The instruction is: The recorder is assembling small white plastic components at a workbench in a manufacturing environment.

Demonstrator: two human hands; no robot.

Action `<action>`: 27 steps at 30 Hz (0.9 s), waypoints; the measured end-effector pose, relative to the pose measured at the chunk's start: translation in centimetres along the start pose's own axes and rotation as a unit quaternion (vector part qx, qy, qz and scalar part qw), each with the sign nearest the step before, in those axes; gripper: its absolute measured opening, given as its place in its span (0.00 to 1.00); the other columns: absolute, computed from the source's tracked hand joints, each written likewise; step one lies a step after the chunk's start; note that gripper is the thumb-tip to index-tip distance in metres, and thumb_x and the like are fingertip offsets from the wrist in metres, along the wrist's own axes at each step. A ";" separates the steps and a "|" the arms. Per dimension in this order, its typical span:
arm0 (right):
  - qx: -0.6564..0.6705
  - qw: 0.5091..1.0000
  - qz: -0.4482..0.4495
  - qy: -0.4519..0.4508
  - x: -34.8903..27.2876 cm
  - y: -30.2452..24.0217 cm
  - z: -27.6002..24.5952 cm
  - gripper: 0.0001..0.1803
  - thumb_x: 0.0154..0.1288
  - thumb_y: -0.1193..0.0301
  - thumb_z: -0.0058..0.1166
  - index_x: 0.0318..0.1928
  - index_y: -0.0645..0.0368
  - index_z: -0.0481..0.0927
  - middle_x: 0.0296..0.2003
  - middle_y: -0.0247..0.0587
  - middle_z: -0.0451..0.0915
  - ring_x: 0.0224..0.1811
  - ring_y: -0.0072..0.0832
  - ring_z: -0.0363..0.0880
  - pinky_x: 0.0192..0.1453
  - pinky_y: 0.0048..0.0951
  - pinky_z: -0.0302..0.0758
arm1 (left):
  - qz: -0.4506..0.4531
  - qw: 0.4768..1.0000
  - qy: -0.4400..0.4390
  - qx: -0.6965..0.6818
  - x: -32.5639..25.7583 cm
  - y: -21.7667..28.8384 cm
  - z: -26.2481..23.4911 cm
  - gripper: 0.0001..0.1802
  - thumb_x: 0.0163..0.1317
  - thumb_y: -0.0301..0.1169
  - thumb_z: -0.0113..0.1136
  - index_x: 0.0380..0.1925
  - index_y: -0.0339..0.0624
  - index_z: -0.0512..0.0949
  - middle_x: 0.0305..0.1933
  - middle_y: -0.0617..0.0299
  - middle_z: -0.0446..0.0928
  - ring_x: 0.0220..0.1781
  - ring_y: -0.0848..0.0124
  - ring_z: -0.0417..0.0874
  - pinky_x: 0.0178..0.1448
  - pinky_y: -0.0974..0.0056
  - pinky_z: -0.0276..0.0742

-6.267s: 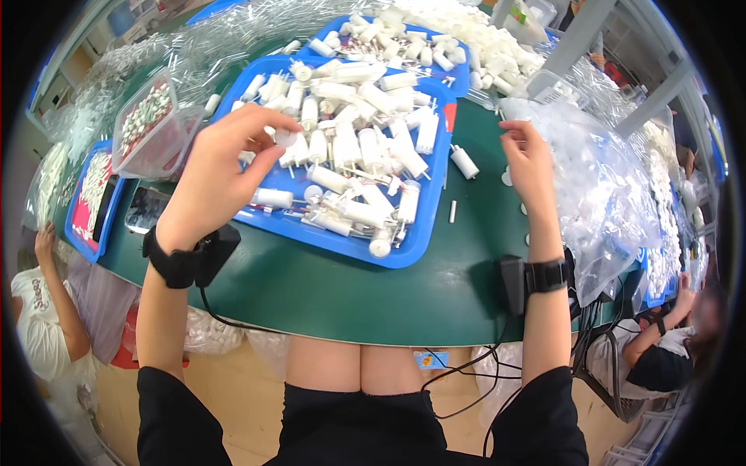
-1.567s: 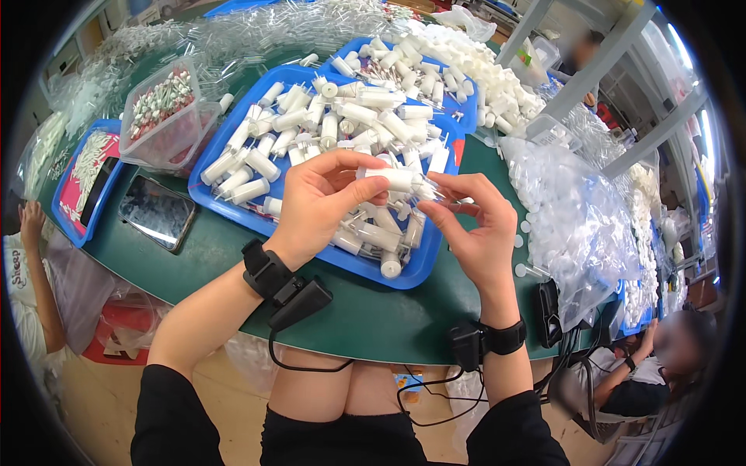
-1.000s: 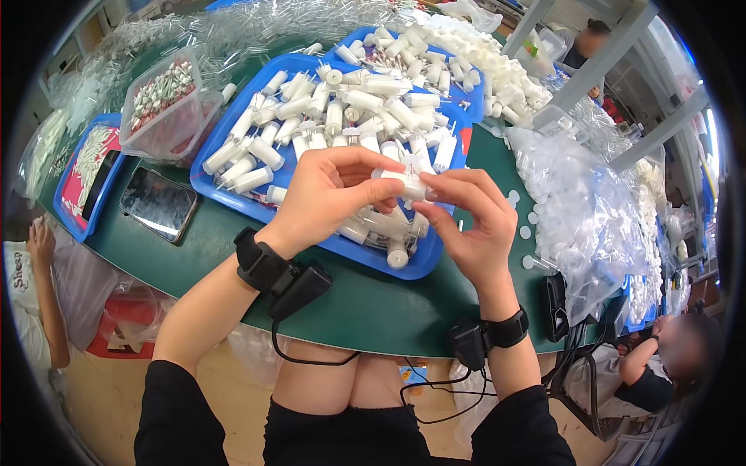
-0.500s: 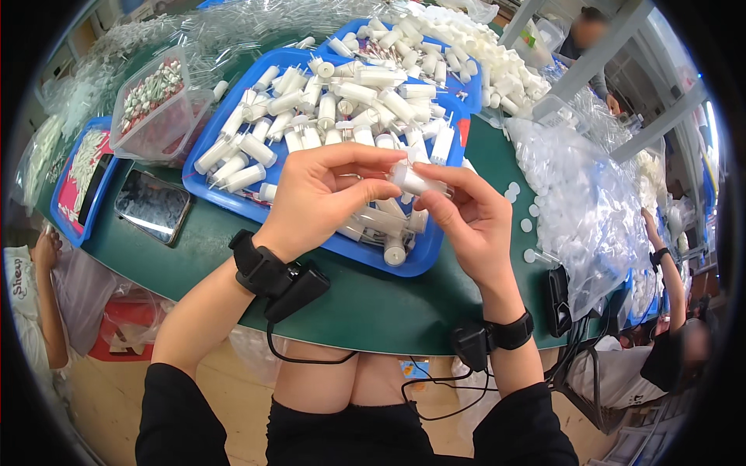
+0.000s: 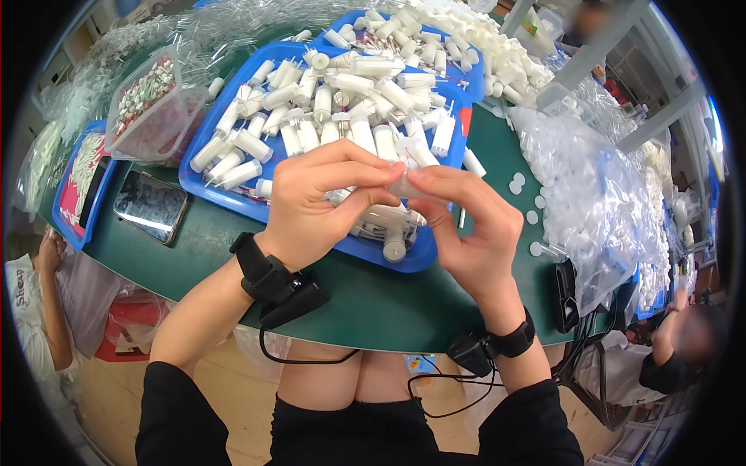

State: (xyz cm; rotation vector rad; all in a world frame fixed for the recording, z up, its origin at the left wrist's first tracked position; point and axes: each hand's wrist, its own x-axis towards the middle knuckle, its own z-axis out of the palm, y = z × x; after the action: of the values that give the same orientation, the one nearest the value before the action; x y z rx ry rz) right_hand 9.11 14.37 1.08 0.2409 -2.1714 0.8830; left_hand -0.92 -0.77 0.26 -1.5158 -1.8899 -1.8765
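My left hand point(image 5: 318, 194) and my right hand point(image 5: 478, 229) meet over the near part of a blue tray point(image 5: 311, 229). Between their fingertips they pinch a small translucent plastic tube point(image 5: 402, 188), mostly covered by the fingers. Both hands are closed on it, thumbs below and index fingers above. White cylinders in clear tubes point(image 5: 252, 145), some with thin pins at one end, are heaped in the tray behind the hands. Several clear tubes point(image 5: 394, 247) lie just under the fingers. One white cylinder point(image 5: 474, 163) rests by the tray's right edge, near my right hand.
A phone point(image 5: 151, 206) and a clear box of small red-and-white parts point(image 5: 148, 101) are at left. Round white discs point(image 5: 532, 217) and a plastic bag of white pieces point(image 5: 590, 210) lie at right. Another blue tray point(image 5: 474, 78) is behind. Other people sit on both sides.
Both hands stay together above the tray. The fingers have shifted on the held piece, which now shows less between them. The right hand has tilted slightly and its wrist strap has turned.
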 end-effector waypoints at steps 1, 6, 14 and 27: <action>0.000 1.000 0.001 0.001 0.1 0.1 -0.1 0.13 0.49 0.80 0.60 0.39 0.58 0.81 0.34 0.41 0.81 0.34 0.29 0.81 0.37 0.25 0.76 | 0.024 1.000 0.010 0.007 0.1 0.0 0.0 0.15 0.47 0.12 0.59 0.36 0.36 0.81 0.36 0.56 0.78 0.34 0.72 0.81 0.38 0.71 0.79; 0.033 0.996 0.086 -0.014 0.1 0.0 -0.1 0.17 0.50 0.79 0.60 0.43 0.58 0.78 0.35 0.41 0.80 0.33 0.33 0.79 0.37 0.27 0.76 | -0.057 0.988 0.026 -0.143 0.1 -0.3 0.4 0.15 0.48 0.14 0.60 0.39 0.33 0.79 0.37 0.56 0.78 0.36 0.71 0.80 0.43 0.69 0.79; -0.098 0.993 -0.054 0.021 -0.1 0.3 0.4 0.19 0.45 0.81 0.61 0.42 0.59 0.80 0.33 0.40 0.79 0.33 0.32 0.78 0.35 0.27 0.75 | -0.186 0.958 0.009 -0.217 0.2 -0.1 -0.2 0.14 0.47 0.11 0.59 0.37 0.29 0.77 0.38 0.54 0.77 0.39 0.70 0.80 0.43 0.69 0.78; -0.111 0.986 -0.111 0.059 0.1 -0.2 0.7 0.19 0.43 0.84 0.59 0.41 0.63 0.79 0.30 0.42 0.78 0.30 0.33 0.76 0.33 0.28 0.73 | -0.067 0.990 0.016 -0.119 0.0 -0.1 0.2 0.13 0.48 0.15 0.61 0.37 0.33 0.80 0.38 0.53 0.79 0.38 0.71 0.80 0.44 0.70 0.77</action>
State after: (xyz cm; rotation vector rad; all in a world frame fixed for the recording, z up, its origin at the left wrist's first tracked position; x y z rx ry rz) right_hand 8.71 13.76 0.88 0.3055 -2.0644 0.5137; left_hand -0.88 -0.55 0.14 -1.4399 -1.8524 -2.2426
